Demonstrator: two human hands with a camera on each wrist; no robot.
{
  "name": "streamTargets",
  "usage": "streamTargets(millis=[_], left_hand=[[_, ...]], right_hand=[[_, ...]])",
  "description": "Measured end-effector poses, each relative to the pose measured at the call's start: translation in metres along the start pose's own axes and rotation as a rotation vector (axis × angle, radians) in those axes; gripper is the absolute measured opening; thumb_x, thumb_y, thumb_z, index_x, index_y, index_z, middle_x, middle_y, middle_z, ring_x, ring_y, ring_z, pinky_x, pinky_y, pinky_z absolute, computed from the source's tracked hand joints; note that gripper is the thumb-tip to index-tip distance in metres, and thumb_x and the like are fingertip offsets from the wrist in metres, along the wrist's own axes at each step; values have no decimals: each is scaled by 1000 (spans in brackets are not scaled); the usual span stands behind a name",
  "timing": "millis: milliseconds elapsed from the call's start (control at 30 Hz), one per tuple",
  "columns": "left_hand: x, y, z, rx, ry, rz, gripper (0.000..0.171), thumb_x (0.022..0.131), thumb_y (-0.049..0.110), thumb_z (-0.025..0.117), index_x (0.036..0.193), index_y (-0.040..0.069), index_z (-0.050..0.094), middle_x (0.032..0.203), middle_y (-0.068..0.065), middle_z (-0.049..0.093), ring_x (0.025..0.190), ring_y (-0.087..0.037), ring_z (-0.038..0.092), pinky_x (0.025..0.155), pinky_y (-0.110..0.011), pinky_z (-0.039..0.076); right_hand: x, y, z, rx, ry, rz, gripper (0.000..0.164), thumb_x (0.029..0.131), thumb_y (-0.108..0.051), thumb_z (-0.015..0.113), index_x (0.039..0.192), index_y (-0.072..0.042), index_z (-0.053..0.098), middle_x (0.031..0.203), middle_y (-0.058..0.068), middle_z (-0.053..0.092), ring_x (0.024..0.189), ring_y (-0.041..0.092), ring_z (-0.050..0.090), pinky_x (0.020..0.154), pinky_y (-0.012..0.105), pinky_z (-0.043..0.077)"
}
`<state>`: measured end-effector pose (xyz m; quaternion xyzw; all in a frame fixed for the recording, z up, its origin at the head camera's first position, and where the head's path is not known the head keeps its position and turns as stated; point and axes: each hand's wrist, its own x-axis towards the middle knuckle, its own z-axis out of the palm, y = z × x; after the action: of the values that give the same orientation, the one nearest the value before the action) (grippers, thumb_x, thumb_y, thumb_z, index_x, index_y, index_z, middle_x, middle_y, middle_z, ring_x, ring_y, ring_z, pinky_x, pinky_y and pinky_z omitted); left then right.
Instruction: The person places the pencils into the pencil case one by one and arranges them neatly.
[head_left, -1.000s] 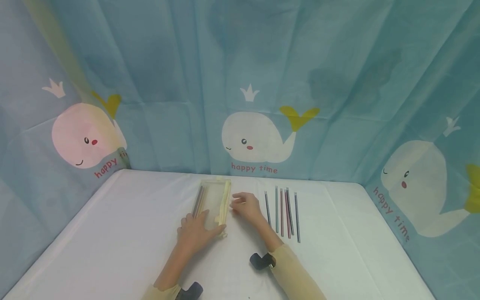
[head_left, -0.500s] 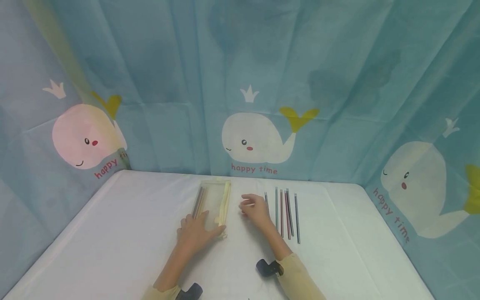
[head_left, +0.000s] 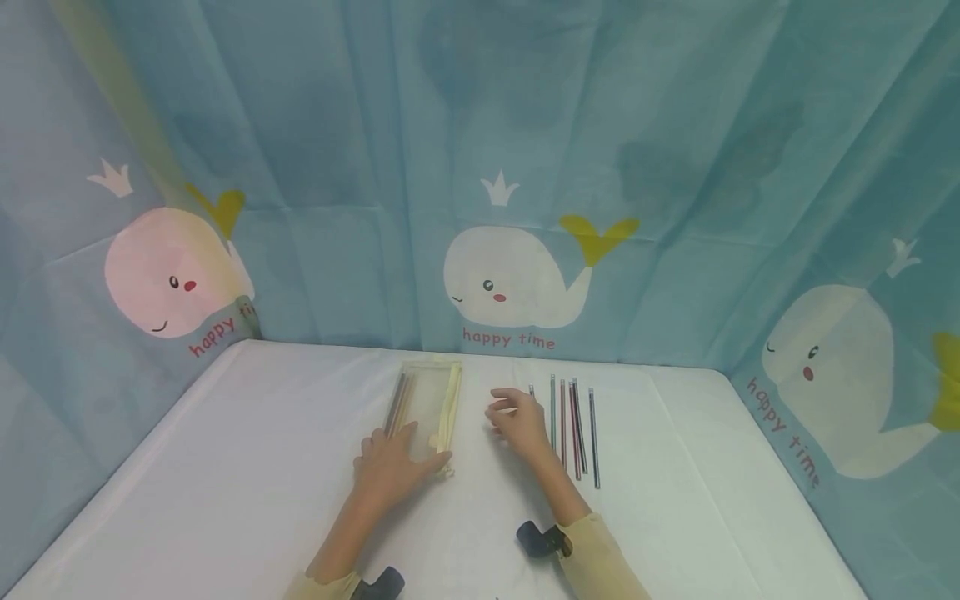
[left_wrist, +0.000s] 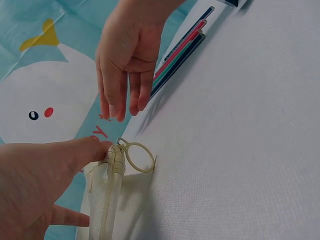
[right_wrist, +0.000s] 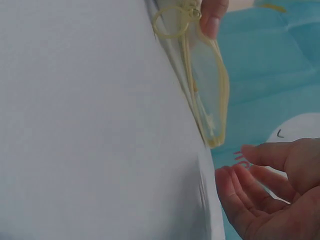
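Note:
A see-through pencil case (head_left: 430,392) with cream edging lies flat in the head view, several pencils (head_left: 399,400) inside along its left side. My left hand (head_left: 393,467) rests across its near end, fingers spread and thumb reaching to the zipper edge. The left wrist view shows that thumb beside a ring-shaped zipper pull (left_wrist: 140,157). To the right of the case is my right hand (head_left: 521,422), fingers loosely bent and holding nothing. In the right wrist view a gap shows between its thumb (right_wrist: 267,156) and fingertips.
Several loose pencils (head_left: 564,429) lie roughly side by side right of my right hand, which partly covers the leftmost one. A white cloth (head_left: 697,483) covers the table. A blue curtain (head_left: 337,167) printed with whales stands behind and at both sides.
My right hand has drawn away from the pencil case to the right, toward the loose pencils. The left hand and the case have stayed in place.

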<state>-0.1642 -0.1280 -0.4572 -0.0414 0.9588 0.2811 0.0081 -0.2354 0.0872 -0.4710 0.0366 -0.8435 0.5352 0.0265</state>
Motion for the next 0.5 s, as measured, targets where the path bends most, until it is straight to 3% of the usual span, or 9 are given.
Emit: streamTargets(millis=[333,500], left_hand=[[-1,0,1,-2,-5,-1,93,86,65,75,150,0,55,129,-34,54,114,-46,50,93,-66,42],[-1,0,1,-10,-6,3,93,86,64,76,149,0,55,129,-34,54,114,-46,49,93,-67,41]], right_hand=[[1,6,-14,-6,61,16,36,98,-6,72,132,1,68,112,18,75,90,26,76,73,33,62],[1,5,-20,-60,98,17,36,97,-9,74,132,-1,69,114,18,75,95,30,76,75,35,62]])
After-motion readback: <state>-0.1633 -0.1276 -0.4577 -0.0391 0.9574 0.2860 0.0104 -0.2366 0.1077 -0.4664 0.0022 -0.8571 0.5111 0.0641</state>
